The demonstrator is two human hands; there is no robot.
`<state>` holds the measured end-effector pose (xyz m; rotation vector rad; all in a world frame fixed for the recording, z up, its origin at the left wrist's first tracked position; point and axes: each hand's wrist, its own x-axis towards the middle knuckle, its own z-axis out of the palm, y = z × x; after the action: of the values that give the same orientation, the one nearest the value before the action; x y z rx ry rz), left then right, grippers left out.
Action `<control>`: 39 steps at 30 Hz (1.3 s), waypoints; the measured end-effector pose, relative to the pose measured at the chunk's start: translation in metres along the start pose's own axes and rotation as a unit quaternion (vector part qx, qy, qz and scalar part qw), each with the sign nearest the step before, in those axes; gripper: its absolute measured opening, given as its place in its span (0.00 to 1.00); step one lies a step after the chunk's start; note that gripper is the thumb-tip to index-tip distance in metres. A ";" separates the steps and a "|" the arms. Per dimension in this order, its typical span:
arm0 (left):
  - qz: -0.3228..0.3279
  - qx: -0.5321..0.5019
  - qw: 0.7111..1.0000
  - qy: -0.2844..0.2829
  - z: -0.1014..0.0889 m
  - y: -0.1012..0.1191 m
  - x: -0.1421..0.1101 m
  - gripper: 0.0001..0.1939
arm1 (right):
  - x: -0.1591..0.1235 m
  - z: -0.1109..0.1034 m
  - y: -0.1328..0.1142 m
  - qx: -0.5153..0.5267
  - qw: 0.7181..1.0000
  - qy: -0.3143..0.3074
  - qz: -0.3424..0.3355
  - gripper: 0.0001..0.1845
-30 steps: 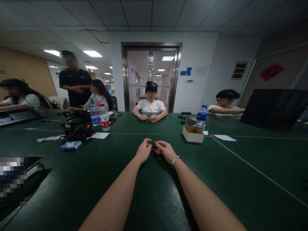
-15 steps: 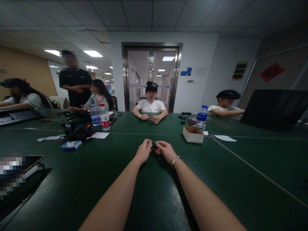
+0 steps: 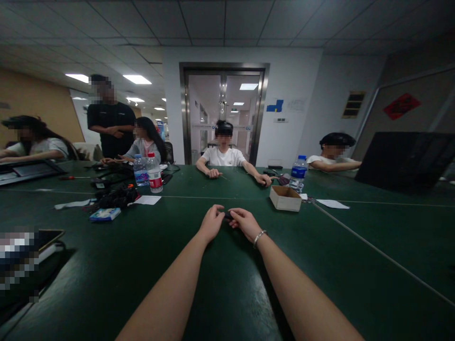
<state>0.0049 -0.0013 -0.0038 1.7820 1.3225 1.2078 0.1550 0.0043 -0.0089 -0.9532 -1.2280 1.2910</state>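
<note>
Over the green table, straight ahead of me, a small dark object (image 3: 228,215) lies between my two hands; its kind is too small to make out. My right hand (image 3: 246,224), with a silver bracelet (image 3: 260,238) at the wrist, pinches it between thumb and fingers. From the other side, the fingertips of my left hand (image 3: 212,223) close on its left end. Part of the object is covered by my fingers.
An open cardboard box (image 3: 285,199) sits ahead to the right, a water bottle (image 3: 298,174) behind it. Two more bottles, dark cables (image 3: 119,195) and a blue-white packet (image 3: 105,214) are ahead left. Opposite sits a person (image 3: 223,154), one hand reaching near the box.
The person opposite has parted their hands, one reaching across toward the box. My hands stay almost in place around the small dark object; a bright spot at its left end no longer shows.
</note>
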 end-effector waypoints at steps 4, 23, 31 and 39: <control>0.006 -0.016 1.000 -0.015 0.002 -0.005 0.002 0.14 | 0.000 0.000 0.001 -0.007 1.000 0.001 0.004 0.09; -0.017 -0.028 0.999 -0.034 0.000 0.000 0.000 0.15 | -0.001 0.000 0.000 -0.006 1.000 -0.013 -0.002 0.10; -0.025 -0.029 0.999 -0.030 0.000 0.000 0.000 0.14 | -0.002 0.001 -0.002 -0.012 1.000 -0.011 -0.001 0.09; -0.026 -0.035 0.998 -0.036 0.000 0.000 -0.001 0.13 | -0.002 0.001 -0.001 -0.011 1.000 -0.009 -0.004 0.09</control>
<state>0.0053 -0.0019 -0.0037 1.7148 1.2637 1.1369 0.1547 0.0021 -0.0078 -0.9543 -1.2611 1.2835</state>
